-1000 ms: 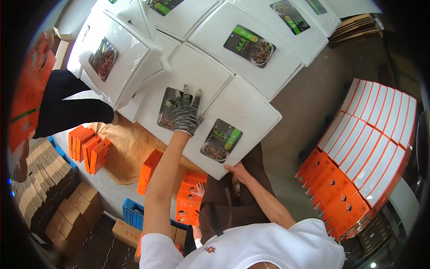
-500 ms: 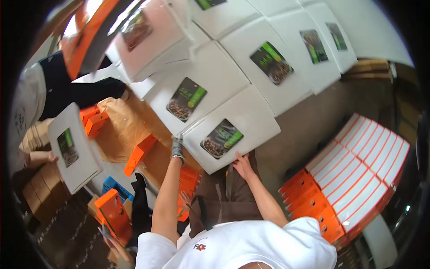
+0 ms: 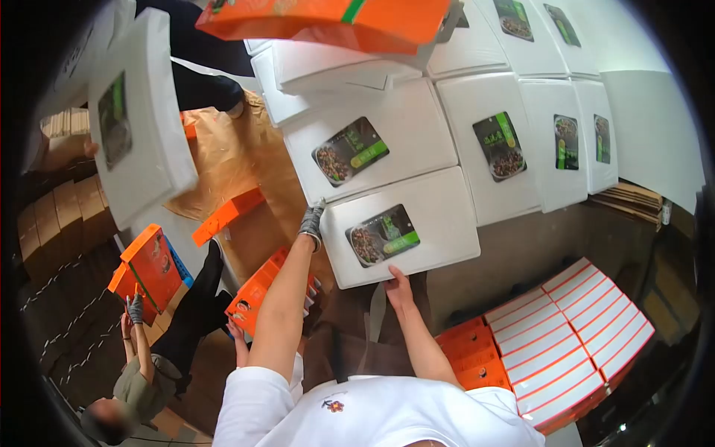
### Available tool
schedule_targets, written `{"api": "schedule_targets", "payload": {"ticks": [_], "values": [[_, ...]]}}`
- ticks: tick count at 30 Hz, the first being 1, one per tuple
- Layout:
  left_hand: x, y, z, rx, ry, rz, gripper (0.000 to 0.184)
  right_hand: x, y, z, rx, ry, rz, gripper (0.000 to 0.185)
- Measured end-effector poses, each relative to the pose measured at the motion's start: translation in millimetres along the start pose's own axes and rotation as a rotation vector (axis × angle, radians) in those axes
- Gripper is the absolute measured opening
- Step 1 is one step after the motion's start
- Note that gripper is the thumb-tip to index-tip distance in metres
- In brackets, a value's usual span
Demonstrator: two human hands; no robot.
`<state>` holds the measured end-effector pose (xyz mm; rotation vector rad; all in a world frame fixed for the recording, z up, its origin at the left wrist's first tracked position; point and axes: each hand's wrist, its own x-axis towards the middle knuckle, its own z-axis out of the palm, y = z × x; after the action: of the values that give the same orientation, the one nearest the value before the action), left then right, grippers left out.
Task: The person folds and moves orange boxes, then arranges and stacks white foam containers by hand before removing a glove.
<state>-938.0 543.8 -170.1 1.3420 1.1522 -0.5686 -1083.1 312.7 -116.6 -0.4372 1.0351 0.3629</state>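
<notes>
A white flat panel [image 3: 447, 201] lies in front of me, with a black and green food pouch [image 3: 383, 236] on top of it. My left hand [image 3: 313, 223], in a grey glove, grips the panel's left edge. My bare right hand [image 3: 400, 289] holds its near edge, thumb on top and fingers hidden underneath. Just beyond lies another white panel [image 3: 417, 119] bearing a similar pouch [image 3: 350, 151]. More white panels with pouches [image 3: 500, 146] stretch away to the right.
Orange boxes with white sides [image 3: 551, 335] are stacked at right. An orange box [image 3: 328, 26] looms at the top. On the left, one co-worker holds a white panel [image 3: 149, 156]; another handles an orange box [image 3: 153, 272]. Brown paper [image 3: 261, 156] covers the table nearby.
My view has turned, and both hands remain on the panel. An orange box now fills the top. At left, the co-worker's white panel has moved up, and the other co-worker is more visible.
</notes>
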Motion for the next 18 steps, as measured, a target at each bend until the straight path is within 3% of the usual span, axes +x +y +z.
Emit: {"api": "schedule_targets", "payload": {"ticks": [2, 4, 5, 6, 8, 9, 11, 18], "values": [[-11.3, -5.4, -2.2, -0.092, -0.132, 0.012, 0.055, -25.8, 0.8, 4.2, -0.013, 0.063, -0.003, 0.036], [-20.0, -24.4, -24.2, -0.141, -0.319, -0.311, 0.049, -54.2, 2.1, -5.6, 0.022, 0.139, 0.036, 0.035], [-98.5, 33.6, -0.3, -0.143, -0.269, -0.475, 0.046, -69.4, 6.1, -16.5, 0.112, 0.159, 0.075, 0.033], [-38.0, -40.1, -23.8, -0.189, -0.42, -0.233, 0.042, -83.2, 1.0, -12.8, 0.14, 0.151, 0.112, 0.033], [-56.8, -51.5, -13.3, -0.087, -0.345, 0.018, 0.03, -110.1, -13.0, 5.8, 0.236, 0.068, 0.17, 0.038], [-62.6, -48.3, -10.0, -0.019, -0.336, 0.008, 0.026, -114.4, -16.7, 9.2, 0.228, 0.224, 0.204, 0.038], [-93.8, -27.8, -1.7, 0.062, -0.214, 0.082, 0.026, -126.2, -31.2, 21.3, 0.189, 0.211, 0.243, 0.037], [-106.9, -3.1, -22.6, -0.124, -0.249, 0.295, 0.028, -120.4, -40.0, 41.0, 0.147, 0.004, 0.265, 0.043]]}}
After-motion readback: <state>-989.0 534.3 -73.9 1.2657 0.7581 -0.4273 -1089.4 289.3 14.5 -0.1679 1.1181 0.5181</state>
